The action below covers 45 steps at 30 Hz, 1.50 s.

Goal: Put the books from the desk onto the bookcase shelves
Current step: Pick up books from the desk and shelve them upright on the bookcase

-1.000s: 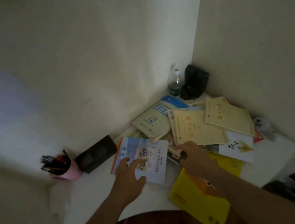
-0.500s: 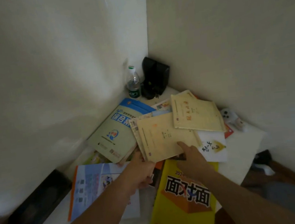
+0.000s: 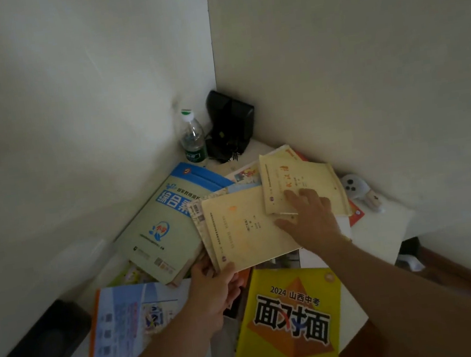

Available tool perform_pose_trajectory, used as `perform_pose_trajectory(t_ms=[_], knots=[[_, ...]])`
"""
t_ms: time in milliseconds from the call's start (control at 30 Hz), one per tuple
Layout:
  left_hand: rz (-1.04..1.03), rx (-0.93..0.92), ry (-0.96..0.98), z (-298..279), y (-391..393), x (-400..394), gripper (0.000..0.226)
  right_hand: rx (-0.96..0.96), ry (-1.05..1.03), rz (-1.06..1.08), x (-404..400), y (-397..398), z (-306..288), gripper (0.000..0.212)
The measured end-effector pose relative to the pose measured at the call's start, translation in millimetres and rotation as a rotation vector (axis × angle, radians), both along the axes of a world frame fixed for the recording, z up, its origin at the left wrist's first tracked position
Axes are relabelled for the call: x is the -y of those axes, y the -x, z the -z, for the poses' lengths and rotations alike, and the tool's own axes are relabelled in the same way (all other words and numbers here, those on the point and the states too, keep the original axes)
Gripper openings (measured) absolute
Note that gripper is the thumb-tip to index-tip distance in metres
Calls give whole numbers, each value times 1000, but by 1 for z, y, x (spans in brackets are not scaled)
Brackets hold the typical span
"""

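Desk point(image 3: 381, 229): left hand point(image 3: 214, 289) grips cream booklet point(image 3: 243, 230); right hand point(image 3: 312, 219) flat.

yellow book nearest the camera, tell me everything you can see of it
The yellow book is a glossy softcover with large black characters, "2024" in small print and an orange pyramid on its cover. It lies flat and closed at the desk's near edge, slightly turned, its lower end cut off by the frame. Its top edge tucks under the loose pile. Neither hand touches it; the right forearm crosses above its right side.
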<state>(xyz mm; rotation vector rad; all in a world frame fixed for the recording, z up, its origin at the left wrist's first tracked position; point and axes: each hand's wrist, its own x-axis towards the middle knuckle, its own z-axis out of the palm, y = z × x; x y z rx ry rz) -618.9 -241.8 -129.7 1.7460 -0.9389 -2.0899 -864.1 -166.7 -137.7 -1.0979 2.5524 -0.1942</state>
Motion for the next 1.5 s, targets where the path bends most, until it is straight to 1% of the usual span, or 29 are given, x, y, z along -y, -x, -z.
perform_pose_trajectory(t_ms=[67, 100, 200, 267, 333, 367, 433, 467, 500, 567, 600, 633, 667, 733, 767, 833, 867, 933, 1000, 1033, 1100, 1133, 1167, 1233, 1267, 1300, 1367, 1433, 1500], knots=[[-11, -1, 28, 2, 0, -2, 40, -133, -25, -37, 6, 0, -3, 63], [1, -19, 43, 3, 1, -2, 40, -198, -54, -94, 8, 2, -6, 57], [78, -66, 115, -2, 0, -2, 33, -317, -233, -368, 12, 13, -22, 53], [43, -76, 173, -9, -1, -1, 31, -396, -294, -487, 17, 19, -38, 47], [-24, -99, 163, -22, -6, 4, 22, -413, -200, -551, 23, 11, -50, 33], [-77, -148, 103, -26, -9, 11, 18, -380, -125, -580, 25, 0, -53, 26], [-251, -296, -56, -35, -20, 27, 15, -272, -1, -655, 29, -35, -49, 22], [-336, -365, -92, -34, -28, 34, 17, -223, 53, -682, 31, -58, -45, 24], [-381, -425, -97, -33, -35, 39, 24, -194, 122, -684, 33, -82, -41, 27], [-361, -496, -83, -25, -45, 40, 55, -176, 325, -637, 38, -126, -31, 32], [-318, -501, -98, -21, -48, 36, 66, -157, 388, -634, 40, -147, -25, 26], [-281, -467, -122, -20, -51, 32, 70, -136, 419, -660, 43, -166, -16, 16], [-259, -429, -150, -18, -52, 29, 68, -108, 441, -694, 45, -181, -9, 9], [-236, -322, -164, -11, -57, 24, 64, 31, 427, -747, 46, -197, 2, 7], [-236, -309, -140, -8, -61, 22, 62, 114, 414, -741, 44, -196, 2, 12], [-257, -339, -62, -9, -70, 21, 57, 311, 393, -652, 37, -179, -12, 27], [-263, -369, -26, -14, -75, 21, 51, 377, 401, -547, 32, -166, -21, 28], [-279, -429, -3, -37, -84, 23, 36, 350, 403, -342, 24, -135, -34, 36], [-280, -447, 26, -63, -93, 28, 33, 383, 310, -226, 21, -115, -48, 58], [-270, -447, 61, -75, -100, 31, 35, 497, 264, -182, 23, -116, -56, 73], [-184, -439, 118, -98, -110, 38, 40, 937, 255, -79, 25, -126, -74, 96], [-140, -416, 134, -108, -113, 41, 44, 1159, 253, -50, 26, -134, -83, 97], [-113, -382, 144, -117, -116, 44, 48, 1323, 234, -30, 24, -142, -92, 91], [-97, -314, 171, -130, -120, 50, 53, 1554, 205, 22, 20, -157, -103, 71], [-97, -278, 193, -134, -122, 51, 55, 1597, 209, 49, 19, -163, -105, 64], [-106, -236, 211, -137, -124, 53, 57, 1593, 223, 67, 20, -168, -105, 60], [-125, -194, 199, -135, -132, 56, 56, 1533, 243, 87, 25, -177, -104, 60], [-132, -251, 139, -130, -144, 55, 48, 1493, 270, 75, 30, -185, -105, 56], [-115, -322, 118, -119, -162, 52, 48, 1466, 327, 62, 37, -192, -107, 49]])
